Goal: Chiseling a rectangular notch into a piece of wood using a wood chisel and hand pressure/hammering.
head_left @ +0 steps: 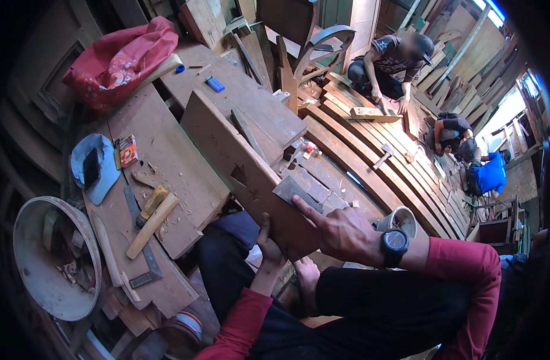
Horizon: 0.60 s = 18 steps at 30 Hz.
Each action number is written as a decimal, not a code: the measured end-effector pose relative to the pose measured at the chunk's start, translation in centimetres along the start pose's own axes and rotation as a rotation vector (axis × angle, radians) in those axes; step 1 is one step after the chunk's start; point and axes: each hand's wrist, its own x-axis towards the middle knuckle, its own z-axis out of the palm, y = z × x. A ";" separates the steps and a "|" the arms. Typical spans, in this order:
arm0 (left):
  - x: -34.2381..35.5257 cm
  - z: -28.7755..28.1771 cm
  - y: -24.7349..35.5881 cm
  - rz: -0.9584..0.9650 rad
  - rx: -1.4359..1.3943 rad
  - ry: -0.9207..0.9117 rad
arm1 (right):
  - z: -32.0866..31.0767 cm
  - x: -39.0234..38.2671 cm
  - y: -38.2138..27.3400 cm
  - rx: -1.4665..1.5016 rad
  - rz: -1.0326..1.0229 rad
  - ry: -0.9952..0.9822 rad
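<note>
A long brown wooden board (242,171) is tilted up in front of me, with a dark chipped hollow in its face. My left hand (270,245) is closed on its lower edge, thumb against the face. At the board's near end, my right hand (344,231), with a watch on the wrist, is closed on a flat grey rectangular piece (298,193). The index finger stretches along this piece, which lies against the board's upper edge. My other right-hand fingers are partly hidden, so whether they also grip the board is unclear.
Left are a mallet (152,219), a metal square (144,255), a cap (96,168) and a white bucket (58,258). A red bag (122,63) and blue lighter (215,84) lie farther back. Long beams (371,159) stretch right, where a person (395,66) works wood; others crouch beyond.
</note>
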 end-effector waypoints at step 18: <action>0.1 0.2 -0.1 -0.010 0.033 0.058 | -1.9 0.1 -1.5 -0.037 -0.004 0.001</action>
